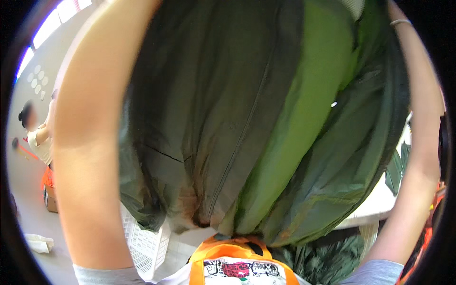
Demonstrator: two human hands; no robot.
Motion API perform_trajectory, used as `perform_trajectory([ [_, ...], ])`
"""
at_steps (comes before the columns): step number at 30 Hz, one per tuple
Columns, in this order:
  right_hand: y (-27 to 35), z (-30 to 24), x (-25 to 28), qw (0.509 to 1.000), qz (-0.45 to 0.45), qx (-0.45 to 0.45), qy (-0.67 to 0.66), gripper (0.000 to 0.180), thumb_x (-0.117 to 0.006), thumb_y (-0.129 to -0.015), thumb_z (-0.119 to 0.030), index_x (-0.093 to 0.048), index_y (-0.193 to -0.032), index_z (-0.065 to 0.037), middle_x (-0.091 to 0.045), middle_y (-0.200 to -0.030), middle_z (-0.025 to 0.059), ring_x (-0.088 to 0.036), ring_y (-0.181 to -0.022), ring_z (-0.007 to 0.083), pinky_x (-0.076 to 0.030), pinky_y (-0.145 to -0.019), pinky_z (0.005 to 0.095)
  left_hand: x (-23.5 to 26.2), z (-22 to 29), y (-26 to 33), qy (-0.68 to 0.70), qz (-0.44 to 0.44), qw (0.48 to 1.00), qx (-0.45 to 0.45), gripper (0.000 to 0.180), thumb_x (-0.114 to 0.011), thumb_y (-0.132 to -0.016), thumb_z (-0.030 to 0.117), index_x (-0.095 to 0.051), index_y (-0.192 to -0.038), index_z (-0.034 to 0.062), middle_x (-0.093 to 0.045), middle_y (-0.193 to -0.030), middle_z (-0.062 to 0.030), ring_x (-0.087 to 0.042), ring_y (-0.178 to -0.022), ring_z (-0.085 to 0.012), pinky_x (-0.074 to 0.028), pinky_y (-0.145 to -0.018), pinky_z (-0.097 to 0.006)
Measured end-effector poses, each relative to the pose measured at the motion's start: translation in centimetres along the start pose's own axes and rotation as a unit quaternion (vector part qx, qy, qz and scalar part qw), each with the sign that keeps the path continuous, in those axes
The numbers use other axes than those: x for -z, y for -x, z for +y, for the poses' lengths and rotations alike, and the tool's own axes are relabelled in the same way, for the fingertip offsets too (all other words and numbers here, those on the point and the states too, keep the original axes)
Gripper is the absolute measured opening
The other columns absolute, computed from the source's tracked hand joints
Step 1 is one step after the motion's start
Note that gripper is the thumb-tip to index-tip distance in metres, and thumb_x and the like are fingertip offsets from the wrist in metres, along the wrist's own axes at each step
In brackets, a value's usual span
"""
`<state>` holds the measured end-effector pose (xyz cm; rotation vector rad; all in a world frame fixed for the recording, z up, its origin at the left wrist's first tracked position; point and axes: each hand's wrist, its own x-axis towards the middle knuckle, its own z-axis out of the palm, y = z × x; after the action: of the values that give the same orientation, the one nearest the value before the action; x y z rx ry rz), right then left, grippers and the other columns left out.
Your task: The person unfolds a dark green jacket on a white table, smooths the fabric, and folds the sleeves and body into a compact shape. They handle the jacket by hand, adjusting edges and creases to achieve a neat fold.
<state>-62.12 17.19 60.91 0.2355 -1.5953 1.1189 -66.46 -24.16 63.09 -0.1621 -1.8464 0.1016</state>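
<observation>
Head view: a large dark green garment (213, 95) fills the middle, raised between the person's 2 bare arms and reaching past the upper edge at 12 o'clock. The left arm (90, 142) rises along its 9 o'clock side and leaves the picture near 11; the right arm (420, 109) rises along its 3 o'clock side, with a thin pale band (402, 22) at the wrist near 1. Both hands lie beyond the upper edge, so I cannot tell how far open either is or what it has hold of.

The garment is thin, smooth cloth, falling in long soft folds and bunching toward 6 o'clock. A straight seam line (242, 135) slants down the dark part, and beside it toward 1 o'clock runs a long, brighter green strip (306, 95), curved and slightly shiny. Toward 4 o'clock the darker cloth bellies out to a rounded edge.

At 6 o'clock, below the hem, is an apron (197, 266) with orange edging and a printed white panel. A white crate (145, 244) of openwork plastic sits at 7 o'clock, and crumpled, glossy dark green cloth (330, 256) at 5. At 9 o'clock, well apart, is another person (42, 142).
</observation>
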Motion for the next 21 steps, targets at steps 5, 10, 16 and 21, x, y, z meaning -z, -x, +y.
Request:
perform_trajectory([
  [5, 6.4, 19.7, -11.0, 0.975, -0.148, -0.161, 0.042, 0.088, -0.061, -0.086, -0.033, -0.007, -0.145, 0.003, -0.038, -0.140, 0.0159, -0.034, -0.129, 0.0239, -0.025, -0.108, 0.0331, -21.5, 9.7, 14.6, 0.116, -0.071, 0.991, -0.011, 0.056, -0.064, -0.080, 0.028, -0.044, -0.126, 0.0030, -0.055, -0.116, -0.0209, -0.055, -0.106, -0.0343, -0.043, -0.093, -0.045],
  [10, 31.6, 22.3, -6.8, 0.837, -0.458, -0.260, 0.148, 0.066, -0.049, -0.093, -0.036, -0.025, -0.143, 0.000, -0.032, -0.144, 0.0237, -0.029, -0.135, 0.0327, -0.024, -0.110, 0.0356, -9.9, 7.1, 40.9, 0.289, -0.481, 0.826, -0.044, 0.079, -0.063, -0.081, 0.034, -0.026, -0.142, 0.0019, -0.022, -0.149, -0.0209, -0.022, -0.137, -0.0374, -0.014, -0.110, -0.056],
  [16, 47.7, 7.7, 7.1, 0.714, -0.554, -0.269, 0.333, 0.069, -0.060, -0.084, -0.036, -0.034, -0.141, -0.007, -0.016, -0.149, 0.0258, -0.013, -0.137, 0.0475, -0.011, -0.106, 0.0621, 5.8, 3.5, 56.5, 0.236, -0.636, 0.729, 0.094, 0.080, -0.057, -0.079, 0.052, -0.037, -0.136, 0.0009, -0.026, -0.147, -0.0215, -0.018, -0.136, -0.0440, -0.008, -0.106, -0.062],
  [21, 57.8, 2.5, 6.3, 0.642, -0.571, -0.334, 0.388, 0.070, -0.060, -0.081, -0.041, -0.036, -0.141, -0.012, -0.014, -0.150, 0.0246, -0.011, -0.137, 0.0464, -0.008, -0.106, 0.0639, 2.8, 5.1, 60.7, 0.175, -0.677, 0.712, 0.060, 0.076, -0.063, -0.077, 0.041, -0.035, -0.140, 0.0092, -0.023, -0.150, -0.0141, -0.017, -0.137, -0.0406, -0.012, -0.108, -0.059],
])
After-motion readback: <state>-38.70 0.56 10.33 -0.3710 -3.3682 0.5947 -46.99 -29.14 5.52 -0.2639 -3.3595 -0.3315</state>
